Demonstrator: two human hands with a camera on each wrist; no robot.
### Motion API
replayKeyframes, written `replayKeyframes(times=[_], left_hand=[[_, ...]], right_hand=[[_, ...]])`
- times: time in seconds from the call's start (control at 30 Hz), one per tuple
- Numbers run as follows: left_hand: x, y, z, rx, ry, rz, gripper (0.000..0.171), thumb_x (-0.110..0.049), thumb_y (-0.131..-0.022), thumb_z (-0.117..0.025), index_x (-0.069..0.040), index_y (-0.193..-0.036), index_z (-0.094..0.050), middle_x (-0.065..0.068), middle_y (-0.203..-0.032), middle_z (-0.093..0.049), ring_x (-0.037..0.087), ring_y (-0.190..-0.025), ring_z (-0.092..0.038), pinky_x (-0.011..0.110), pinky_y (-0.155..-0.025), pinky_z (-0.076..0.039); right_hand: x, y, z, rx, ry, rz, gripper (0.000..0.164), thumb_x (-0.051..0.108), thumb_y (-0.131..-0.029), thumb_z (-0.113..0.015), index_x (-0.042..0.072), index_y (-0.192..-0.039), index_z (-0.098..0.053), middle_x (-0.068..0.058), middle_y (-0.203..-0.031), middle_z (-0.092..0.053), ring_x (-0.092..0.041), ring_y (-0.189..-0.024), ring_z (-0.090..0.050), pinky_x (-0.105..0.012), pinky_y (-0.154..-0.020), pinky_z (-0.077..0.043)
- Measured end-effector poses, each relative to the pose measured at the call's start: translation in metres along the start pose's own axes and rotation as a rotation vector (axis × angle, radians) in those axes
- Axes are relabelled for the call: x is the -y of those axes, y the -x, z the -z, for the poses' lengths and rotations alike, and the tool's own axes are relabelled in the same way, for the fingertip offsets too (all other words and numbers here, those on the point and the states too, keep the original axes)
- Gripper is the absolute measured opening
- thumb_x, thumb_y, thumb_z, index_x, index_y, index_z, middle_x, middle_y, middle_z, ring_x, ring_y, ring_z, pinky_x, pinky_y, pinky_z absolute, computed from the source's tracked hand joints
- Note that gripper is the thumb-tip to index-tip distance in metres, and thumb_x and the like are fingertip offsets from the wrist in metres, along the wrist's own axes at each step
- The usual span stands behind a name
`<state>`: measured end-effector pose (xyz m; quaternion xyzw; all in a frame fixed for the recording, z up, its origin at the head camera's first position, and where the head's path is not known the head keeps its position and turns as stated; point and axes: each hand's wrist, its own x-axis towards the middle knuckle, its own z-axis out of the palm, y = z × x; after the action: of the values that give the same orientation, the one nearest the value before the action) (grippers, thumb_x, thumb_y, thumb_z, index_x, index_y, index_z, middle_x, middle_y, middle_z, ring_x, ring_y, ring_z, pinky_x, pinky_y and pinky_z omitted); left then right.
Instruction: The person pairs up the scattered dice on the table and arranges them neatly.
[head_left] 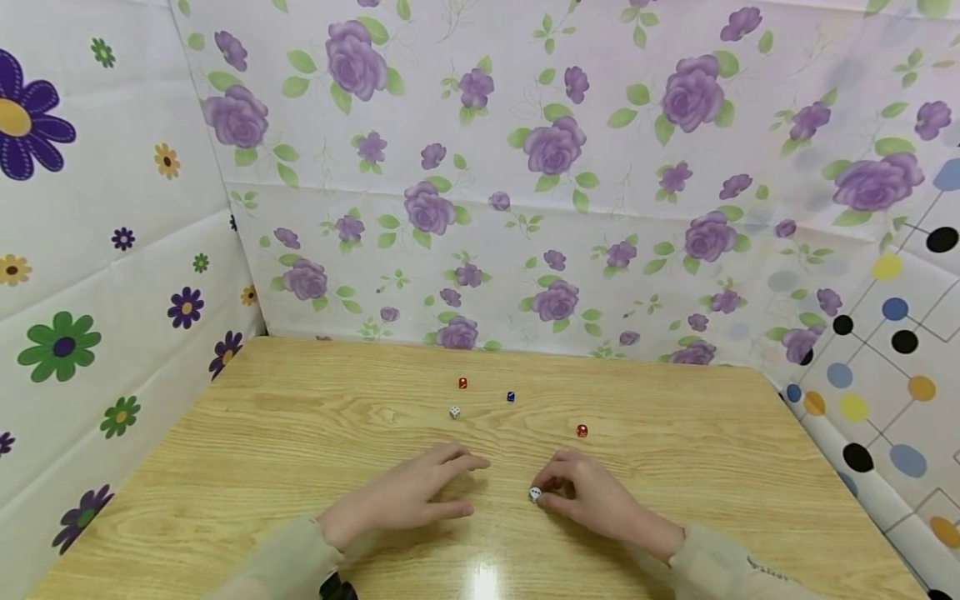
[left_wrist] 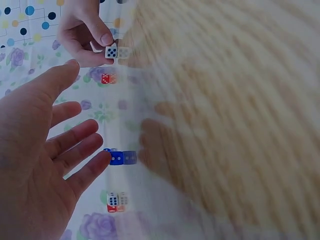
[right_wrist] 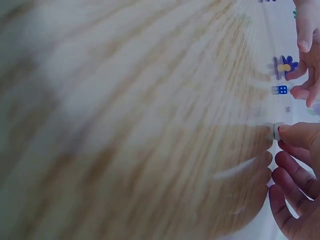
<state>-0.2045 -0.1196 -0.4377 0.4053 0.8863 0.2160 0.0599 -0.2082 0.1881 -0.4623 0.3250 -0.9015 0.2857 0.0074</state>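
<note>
My right hand (head_left: 592, 493) pinches a white die (head_left: 535, 493) between thumb and forefinger, right at the tabletop. In the left wrist view this die (left_wrist: 111, 52) shows dark pips on its face. The left hand (head_left: 412, 487) is held over the table with its fingers loosely spread and nothing in them. Beyond the hands lie a blue die (head_left: 511, 397), a second white die (head_left: 454, 412), a red die (head_left: 462, 383) and another red die (head_left: 582, 431). A blue die (left_wrist: 116, 158) overlaps the left fingertips in the left wrist view, with more blue just behind it.
The glossy wooden table (head_left: 300, 400) mirrors the dice and hands. A rose-patterned cloth (head_left: 510, 250) hangs along its far edge. Flowered cloth (head_left: 142, 333) stands at the left and dotted cloth (head_left: 885, 350) at the right. Something black (head_left: 337, 587) is on the left wrist.
</note>
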Motion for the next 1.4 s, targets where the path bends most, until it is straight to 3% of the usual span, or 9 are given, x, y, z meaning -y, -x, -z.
replayKeyframes(times=[0.3,0.63,0.83,1.07,1.4], left_hand=[[-0.009,-0.007,-0.005,-0.008,-0.008,-0.002,0.050,-0.043,-0.098,-0.058,-0.022,-0.143,-0.049,-0.003,-0.135,-0.054,0.013,-0.121,-0.056,0.036,-0.102,-0.049],[-0.021,-0.021,-0.012,-0.030,0.077,-0.015,0.036,-0.029,-0.097,-0.064,-0.011,-0.128,-0.061,0.003,-0.116,-0.062,0.013,-0.104,-0.064,0.020,-0.085,-0.052],[-0.026,-0.032,-0.020,-0.061,0.067,-0.008,0.030,-0.025,-0.095,-0.067,-0.012,-0.122,-0.064,0.002,-0.108,-0.064,0.009,-0.095,-0.063,0.015,-0.080,-0.051],[-0.030,-0.038,-0.028,-0.060,0.128,-0.012,0.026,-0.022,-0.093,-0.069,-0.009,-0.115,-0.066,0.002,-0.098,-0.063,0.004,-0.083,-0.058,0.013,-0.074,-0.049],[-0.035,-0.046,-0.037,-0.123,0.109,-0.014,0.017,-0.018,-0.091,-0.071,-0.010,-0.105,-0.067,0.001,-0.094,-0.064,0.002,-0.081,-0.057,0.011,-0.073,-0.047]], right_hand=[[0.003,0.001,-0.004,-0.019,-0.080,-0.054,0.008,0.021,-0.086,-0.077,0.021,-0.094,-0.074,0.008,-0.088,-0.064,0.000,-0.078,-0.057,-0.019,-0.069,-0.051],[0.006,0.002,-0.007,-0.012,-0.124,-0.115,0.005,0.022,-0.087,-0.076,0.021,-0.091,-0.075,0.011,-0.087,-0.064,0.005,-0.075,-0.053,-0.017,-0.065,-0.048],[0.011,0.003,-0.007,-0.015,-0.146,-0.141,0.004,0.021,-0.086,-0.077,0.021,-0.090,-0.076,0.011,-0.084,-0.064,0.003,-0.071,-0.053,-0.018,-0.062,-0.047],[0.012,0.005,-0.010,-0.031,-0.140,-0.134,0.006,0.019,-0.085,-0.078,0.021,-0.090,-0.075,0.011,-0.084,-0.065,0.003,-0.072,-0.054,-0.017,-0.062,-0.048],[0.014,0.008,-0.013,-0.043,-0.156,-0.136,0.006,0.017,-0.085,-0.078,0.020,-0.088,-0.074,0.009,-0.083,-0.064,0.004,-0.071,-0.053,-0.018,-0.062,-0.048]])
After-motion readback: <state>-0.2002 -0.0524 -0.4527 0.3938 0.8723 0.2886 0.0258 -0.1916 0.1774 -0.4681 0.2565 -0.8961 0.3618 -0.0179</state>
